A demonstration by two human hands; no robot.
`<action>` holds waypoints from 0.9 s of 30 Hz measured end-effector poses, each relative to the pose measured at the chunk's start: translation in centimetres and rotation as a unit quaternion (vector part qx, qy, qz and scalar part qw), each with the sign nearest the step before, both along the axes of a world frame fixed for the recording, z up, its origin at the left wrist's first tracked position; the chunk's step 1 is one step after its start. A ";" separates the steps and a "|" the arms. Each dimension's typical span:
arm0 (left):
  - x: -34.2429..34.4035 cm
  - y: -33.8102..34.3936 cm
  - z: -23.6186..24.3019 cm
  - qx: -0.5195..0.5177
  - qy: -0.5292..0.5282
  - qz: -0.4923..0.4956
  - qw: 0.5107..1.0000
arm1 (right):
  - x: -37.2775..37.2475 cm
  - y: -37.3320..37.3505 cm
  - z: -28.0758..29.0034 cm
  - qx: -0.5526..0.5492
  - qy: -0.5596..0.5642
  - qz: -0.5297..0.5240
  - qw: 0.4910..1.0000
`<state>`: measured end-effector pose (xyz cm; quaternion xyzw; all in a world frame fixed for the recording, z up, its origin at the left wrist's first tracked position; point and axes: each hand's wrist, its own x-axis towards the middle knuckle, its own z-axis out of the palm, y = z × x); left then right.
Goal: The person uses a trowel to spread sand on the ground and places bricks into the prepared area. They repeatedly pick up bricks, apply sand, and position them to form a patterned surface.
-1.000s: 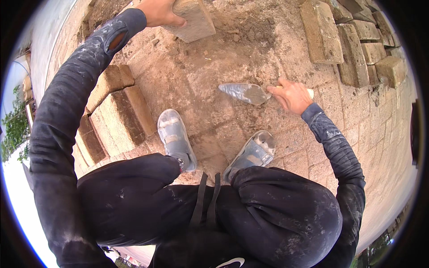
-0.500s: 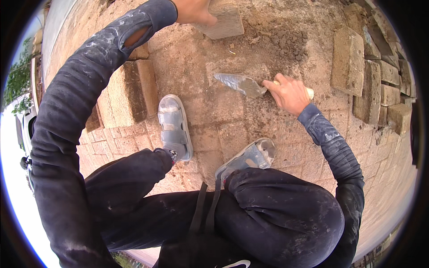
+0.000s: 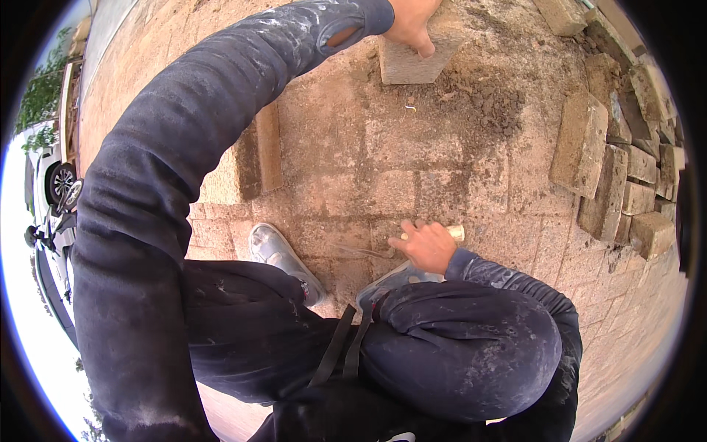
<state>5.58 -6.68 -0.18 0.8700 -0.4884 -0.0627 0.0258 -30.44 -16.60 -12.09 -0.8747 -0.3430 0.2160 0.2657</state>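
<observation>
At upper centre, block (image 3: 411,66) touching my left grip (image 3: 409,26), nearer hand, can't tell closure; right grip (image 3: 430,245), lower, wrapped round trowel (image 3: 457,233).

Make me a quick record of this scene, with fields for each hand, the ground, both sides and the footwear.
Left hand: on a block; partly cut off by the picture's top edge
Right hand: holding a trowel by its pale handle; blade blurred
Ground: paving, with loose dark soil near the block
Left side: blockwork, partly behind the left sleeve
Right side: piled blocks
Footwear: greyish sandals
</observation>
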 end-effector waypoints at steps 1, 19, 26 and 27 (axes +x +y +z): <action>0.1 0.0 -0.4 0.014 0.017 0.001 1.000 | 0.8 -0.1 -0.8 -0.016 0.018 -0.019 1.000; -0.9 8.0 -0.7 -0.112 0.034 -0.032 0.993 | 6.7 6.7 -0.7 -0.061 -0.087 -0.170 0.980; -0.4 9.1 -0.7 -0.146 0.035 0.116 0.982 | 11.1 5.9 3.3 -0.112 -0.194 -0.225 0.948; -0.2 8.8 -0.9 -0.136 0.048 0.128 0.981 | 10.4 6.7 3.4 -0.102 -0.167 -0.187 0.963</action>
